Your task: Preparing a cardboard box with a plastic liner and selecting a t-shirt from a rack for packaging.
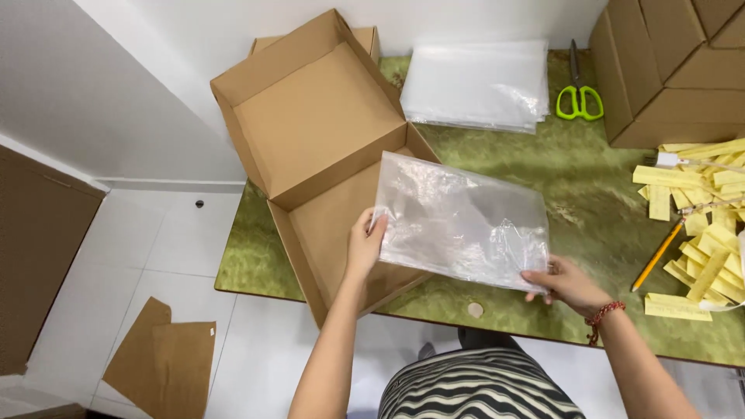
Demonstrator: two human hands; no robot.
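A clear plastic bag [462, 225] is held flat above the table [574, 178] by both hands, partly over the near right corner of an open cardboard box [318, 155]. The bag's left edge is gripped by the left hand [365, 244], whose fingers are closed on it with the thumb on top. The bag's lower right corner is pinched by the right hand [565, 283], fingers closed upon the plastic. A red beaded bracelet [603, 314] is worn on the right wrist.

The box is seen lying open at the left end of the table, its lid tilted back toward the wall and its tray overhanging the near table edge. A stack of further clear bags [475, 84] is noted at the far side of the table, just beside the box lid. Green-handled scissors [579, 91] lie to the right of that stack, near a closed cardboard carton [671, 70] in the far right corner. A loose heap of yellow paper strips [702, 225] is spread at the right end, with a yellow pencil [658, 254] lying at its left margin. Flat cardboard pieces [161, 365] are observed on the tiled floor [155, 256] below the table's left end.
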